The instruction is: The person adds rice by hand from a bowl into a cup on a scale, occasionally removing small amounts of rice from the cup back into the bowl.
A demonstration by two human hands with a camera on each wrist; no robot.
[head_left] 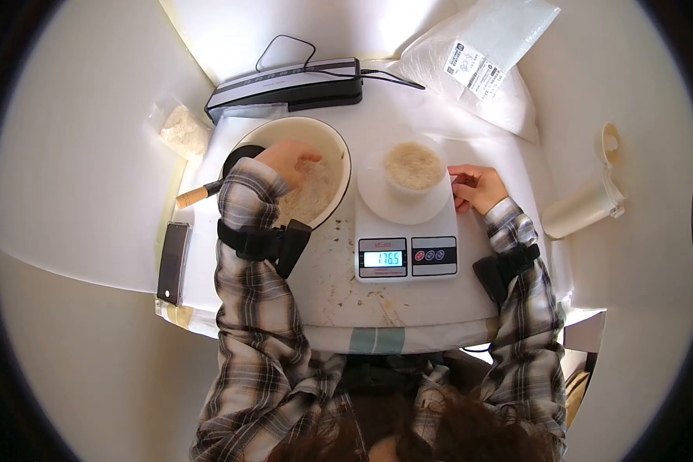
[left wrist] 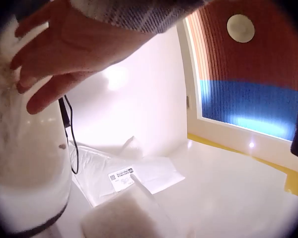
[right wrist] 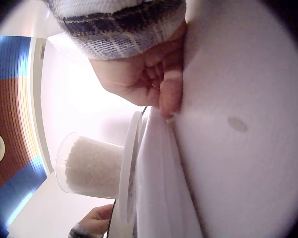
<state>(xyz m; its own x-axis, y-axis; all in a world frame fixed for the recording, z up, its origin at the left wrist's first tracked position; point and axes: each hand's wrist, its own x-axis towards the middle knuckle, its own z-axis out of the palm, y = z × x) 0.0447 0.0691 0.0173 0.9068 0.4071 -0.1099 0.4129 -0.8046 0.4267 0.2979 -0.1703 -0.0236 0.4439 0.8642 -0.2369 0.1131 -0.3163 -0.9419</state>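
My left hand (head_left: 286, 162) is inside a white, dark-rimmed bowl (head_left: 342, 146), over the loose rice (head_left: 308, 202) in it. In the left wrist view its fingers (left wrist: 37, 52) are spread and loosely bent, with nothing gripped. A clear tub (right wrist: 64, 163) filled with rice stands on the round white plate of a kitchen scale (head_left: 406, 231), whose display (head_left: 383, 259) reads 176.5. Beside the scale's right edge, my right hand (head_left: 481, 189) rests with loosely curled fingers and holds nothing. Its fingertips are right at the scale's side.
A black utensil with a wooden handle (head_left: 196, 195) leans in the bowl's left side. Behind stand a vacuum sealer (head_left: 285, 86) with its cable and a large labelled bag (head_left: 508, 100). A small filled bag (head_left: 183, 132) and phone (head_left: 174, 262) lie left; an open-lidded container (head_left: 585, 206) is right.
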